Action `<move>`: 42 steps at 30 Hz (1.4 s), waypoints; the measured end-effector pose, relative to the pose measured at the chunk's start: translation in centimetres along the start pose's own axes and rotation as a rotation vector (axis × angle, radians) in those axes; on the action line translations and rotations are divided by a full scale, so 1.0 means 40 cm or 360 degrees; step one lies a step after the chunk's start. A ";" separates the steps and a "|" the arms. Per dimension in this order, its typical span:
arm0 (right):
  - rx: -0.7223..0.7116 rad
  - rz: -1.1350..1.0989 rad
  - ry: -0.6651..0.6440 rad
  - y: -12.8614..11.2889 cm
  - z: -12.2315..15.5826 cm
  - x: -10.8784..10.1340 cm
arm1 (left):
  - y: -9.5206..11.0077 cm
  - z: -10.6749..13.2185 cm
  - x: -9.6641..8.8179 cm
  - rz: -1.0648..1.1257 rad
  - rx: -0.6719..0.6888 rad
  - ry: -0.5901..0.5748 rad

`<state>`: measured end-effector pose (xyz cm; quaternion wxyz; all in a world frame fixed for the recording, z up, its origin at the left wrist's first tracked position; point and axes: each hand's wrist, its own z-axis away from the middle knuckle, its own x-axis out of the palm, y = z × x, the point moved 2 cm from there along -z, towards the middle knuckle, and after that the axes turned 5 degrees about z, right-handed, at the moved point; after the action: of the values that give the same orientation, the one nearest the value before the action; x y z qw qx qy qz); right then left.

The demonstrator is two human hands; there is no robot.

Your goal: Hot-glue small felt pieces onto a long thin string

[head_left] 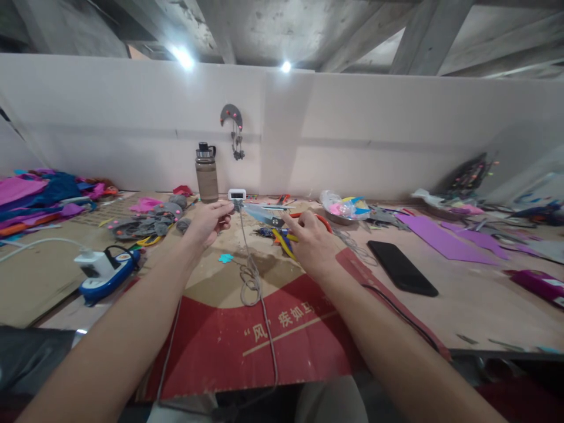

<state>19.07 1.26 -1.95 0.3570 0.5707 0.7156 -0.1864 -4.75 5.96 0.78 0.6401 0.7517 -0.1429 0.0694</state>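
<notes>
My left hand (210,224) pinches a small grey piece (238,205), perhaps felt, at the top of a thin grey cord (244,231). The cord hangs down and lies in loose loops on red and tan cardboard. In my right hand (311,239) is a pair of scissors (263,216) with orange-red handles, its blades pointing left, close to the grey piece. Whether the blades touch the cord I cannot tell. Below the scissors lies a yellow-handled tool (284,243), partly hidden by my right hand. A turquoise flower cutout (226,258) rests on the cardboard.
A water bottle (207,173) and a small white device (237,194) stand at the back. Left are grey felt pieces (152,222) and a blue power strip (110,284). A black phone (402,268) and purple sheets (445,238) lie right. A moon ornament (231,116) hangs on the partition.
</notes>
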 end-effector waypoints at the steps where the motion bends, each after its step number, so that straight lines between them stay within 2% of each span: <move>1: -0.0003 -0.0007 0.0006 0.000 0.000 0.000 | 0.000 0.000 -0.001 0.0005 -0.0001 -0.0003; 13: -0.0039 -0.0020 0.0144 -0.004 0.000 0.007 | 0.001 0.007 0.012 -0.0105 0.0025 -0.0028; 28: -0.0013 0.0008 0.0139 0.002 0.002 0.007 | -0.004 -0.003 0.001 -0.0009 0.0023 -0.0003; 42: -0.0056 0.0063 0.0174 0.003 0.002 0.008 | -0.001 0.004 0.009 -0.0107 0.0061 -0.0017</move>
<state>19.18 1.45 -2.21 0.3310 0.5878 0.7257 -0.1352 -4.42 5.77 0.83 0.6268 0.7685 -0.1196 0.0464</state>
